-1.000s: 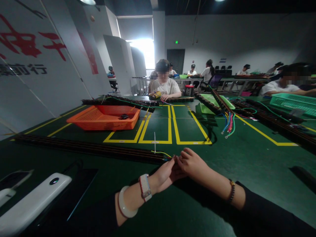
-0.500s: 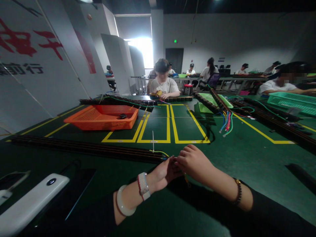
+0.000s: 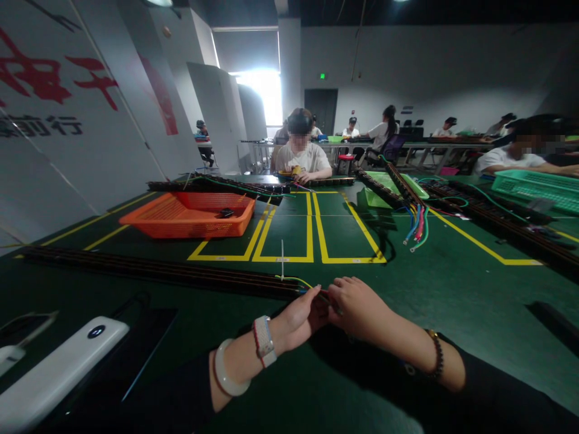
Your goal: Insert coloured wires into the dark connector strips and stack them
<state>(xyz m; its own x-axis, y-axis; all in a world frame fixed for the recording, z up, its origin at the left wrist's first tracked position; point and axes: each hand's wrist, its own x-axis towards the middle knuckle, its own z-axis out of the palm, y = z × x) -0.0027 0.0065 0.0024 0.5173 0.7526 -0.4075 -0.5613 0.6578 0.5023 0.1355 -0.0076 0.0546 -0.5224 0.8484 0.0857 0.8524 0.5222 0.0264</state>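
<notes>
A long dark strip (image 3: 158,272) with wires running along it lies across the table, its right end reaching my hands. From that end a yellow-green wire (image 3: 298,279) curves to my left thumb. My left hand (image 3: 302,316) is closed around the wires, palm partly up. Just to its right, my right hand (image 3: 359,308) has its fingers curled on the same wires, a reddish one showing between the hands. The fingertips hide most of the wires. A white cable tie (image 3: 283,259) stands up from the strip. Under my right forearm a ring terminal (image 3: 409,369) shows.
An orange basket (image 3: 190,223) holds a small dark piece. Colored wires with lugs (image 3: 418,229) hang from another strip beside a light green basket (image 3: 375,196). A white power bank-like device (image 3: 67,367) lies at the left front. A co-worker (image 3: 303,157) sits opposite.
My right hand has shifted slightly right and down, away from my left thumb, and reddish wire now shows between the hands. The left hand stays nearly in place.
</notes>
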